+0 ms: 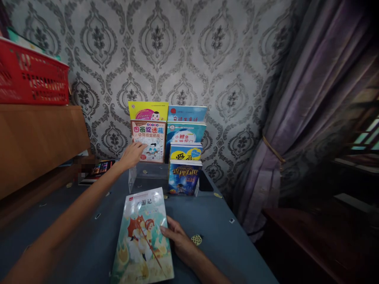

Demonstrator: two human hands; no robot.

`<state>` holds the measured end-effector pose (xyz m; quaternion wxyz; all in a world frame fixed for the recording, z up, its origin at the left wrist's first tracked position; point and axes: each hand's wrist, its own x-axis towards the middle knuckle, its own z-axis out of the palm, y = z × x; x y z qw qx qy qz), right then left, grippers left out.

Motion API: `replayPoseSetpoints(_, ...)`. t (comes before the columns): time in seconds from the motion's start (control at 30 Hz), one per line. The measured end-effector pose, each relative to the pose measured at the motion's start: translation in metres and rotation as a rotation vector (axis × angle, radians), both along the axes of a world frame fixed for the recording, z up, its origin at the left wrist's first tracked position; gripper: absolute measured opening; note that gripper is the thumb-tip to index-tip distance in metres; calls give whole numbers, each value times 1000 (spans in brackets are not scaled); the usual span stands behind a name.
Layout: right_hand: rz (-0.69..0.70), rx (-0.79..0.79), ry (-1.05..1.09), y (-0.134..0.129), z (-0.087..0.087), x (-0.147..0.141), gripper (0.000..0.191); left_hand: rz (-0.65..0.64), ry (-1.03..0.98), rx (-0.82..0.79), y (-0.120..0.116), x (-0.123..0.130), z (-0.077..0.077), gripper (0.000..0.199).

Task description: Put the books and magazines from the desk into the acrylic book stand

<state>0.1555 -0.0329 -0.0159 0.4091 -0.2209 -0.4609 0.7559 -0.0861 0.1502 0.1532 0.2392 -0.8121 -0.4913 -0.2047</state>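
My right hand (180, 238) grips a book with a warrior figure on a pale green cover (145, 240) by its right edge, thumb on the front. The book tilts up over the near part of the table. My left hand (132, 154) reaches forward to a brown-bordered picture book (151, 142), fingers stretched across its lower left front. Whether they press on it I cannot tell. That book stands in a clear tiered rack (132, 181), before a yellow book (148, 110). Beside it stand blue books (186, 132), a yellow-and-blue book (186, 152) and a dark blue book (183, 179).
A blue tablecloth (231, 252) covers the table. A black phone-like slab (206, 183) lies right of the rack. At left, a dark book (102, 167) lies near a wooden cabinet (38, 142) bearing a red basket (35, 77). A tied curtain (266, 157) hangs at right.
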Motion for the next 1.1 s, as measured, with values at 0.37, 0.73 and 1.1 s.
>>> replayPoseSetpoints(0.37,-3,-16,-9,0,2,0,56,150,97,-342,11,13,20,33)
replayPoseSetpoints(0.73,5,-10,4,0,-1,0,54,72,96,-455,18,0,22,35)
replayPoseSetpoints(1.1,8,-26,15,0,0,0,52,-28,87,-102,-7,-5,2,32)
